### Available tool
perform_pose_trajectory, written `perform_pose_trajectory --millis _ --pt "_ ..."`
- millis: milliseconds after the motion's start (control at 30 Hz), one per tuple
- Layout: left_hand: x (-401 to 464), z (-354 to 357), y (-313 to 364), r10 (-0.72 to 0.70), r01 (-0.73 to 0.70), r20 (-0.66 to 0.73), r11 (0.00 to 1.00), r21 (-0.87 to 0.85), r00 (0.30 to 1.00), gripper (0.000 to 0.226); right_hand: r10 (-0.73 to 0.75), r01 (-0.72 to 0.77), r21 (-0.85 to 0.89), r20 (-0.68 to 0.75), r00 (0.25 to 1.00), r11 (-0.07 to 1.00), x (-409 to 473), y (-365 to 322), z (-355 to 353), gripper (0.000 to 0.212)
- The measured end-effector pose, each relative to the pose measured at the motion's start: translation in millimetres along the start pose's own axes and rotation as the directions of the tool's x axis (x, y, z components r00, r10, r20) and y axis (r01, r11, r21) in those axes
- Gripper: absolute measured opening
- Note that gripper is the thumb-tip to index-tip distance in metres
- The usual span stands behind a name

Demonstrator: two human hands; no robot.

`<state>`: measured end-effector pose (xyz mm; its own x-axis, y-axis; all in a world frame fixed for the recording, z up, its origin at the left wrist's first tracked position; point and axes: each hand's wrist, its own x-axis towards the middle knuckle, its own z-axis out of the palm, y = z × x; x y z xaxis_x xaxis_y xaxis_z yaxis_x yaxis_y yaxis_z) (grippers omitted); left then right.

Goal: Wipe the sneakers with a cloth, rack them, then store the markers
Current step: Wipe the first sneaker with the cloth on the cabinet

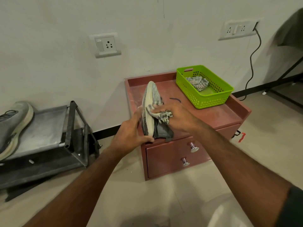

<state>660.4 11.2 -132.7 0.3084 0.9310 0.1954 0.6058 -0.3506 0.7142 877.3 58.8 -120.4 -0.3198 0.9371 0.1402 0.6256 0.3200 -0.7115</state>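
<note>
Left hand (131,133) grips the heel of the grey cream-soled sneaker (151,110) tipped on edge on the red-brown drawer cabinet (218,117), right hand (173,115) pressing the striped cloth (162,114) against its sole; hard rubbing could twist it loose onto the floor.

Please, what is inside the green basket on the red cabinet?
Inside the green basket lies one crumpled striped cloth, toward the back. Part of the basket floor shows bare beside it. Anything under the cloth is covered and cannot be seen.

Sneaker (150,104) on cabinet (218,115), basket (211,99) behind-right of it, rack (49,128) with second sneaker (13,125) left.
</note>
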Motion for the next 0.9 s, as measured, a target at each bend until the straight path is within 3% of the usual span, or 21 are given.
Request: perform_pose_trajectory --millis 133,200,300,367,433,533,600,733,900 --pt "4 -1 -2 -0.017 0.018 0.059 1.000 -0.016 0.998 0.126 -0.107 0.084 0.138 0.167 0.980 0.987 -27 -17 -17 0.033" --pt "5 -1 -4 -0.010 0.010 0.076 1.000 0.005 0.997 0.121 -0.138 0.094 0.238 0.176 0.975 0.967 -34 -25 -22 0.039" --pt "6 0 0 -0.011 0.010 0.053 1.000 0.006 0.999 0.114 -0.010 0.044 0.356 -0.096 0.995 0.933 -28 -18 -22 0.050" --pt "7 2 3 -0.003 0.003 0.032 1.000 0.011 0.999 0.112 0.062 0.030 0.281 -0.314 0.948 0.959 -20 -11 -15 0.059" --pt "8 3 6 -0.012 0.012 0.015 1.000 0.015 1.000 0.111 0.061 0.002 0.170 -0.363 0.930 0.985 -12 -9 -7 0.064" --pt "9 4 6 -0.006 0.006 0.006 1.000 0.029 1.000 0.108 0.011 -0.014 -0.015 -0.169 0.985 1.000 -3 -14 5 0.070" --pt "10 4 4 0.000 0.000 0.002 0.998 0.061 1.000 0.107 -0.006 -0.002 -0.060 -0.122 0.993 0.998 3 -14 7 0.066" --pt "11 1 1 -0.010 0.013 -0.019 0.983 0.183 1.000 0.114 -0.005 0.005 0.019 0.047 0.999 1.000 -6 -11 -2 0.064" --pt "14 1 -4 0.030 -0.037 0.032 0.974 0.225 0.999 0.122 -0.072 0.022 0.240 0.199 0.977 0.970 -26 -26 -14 0.027"
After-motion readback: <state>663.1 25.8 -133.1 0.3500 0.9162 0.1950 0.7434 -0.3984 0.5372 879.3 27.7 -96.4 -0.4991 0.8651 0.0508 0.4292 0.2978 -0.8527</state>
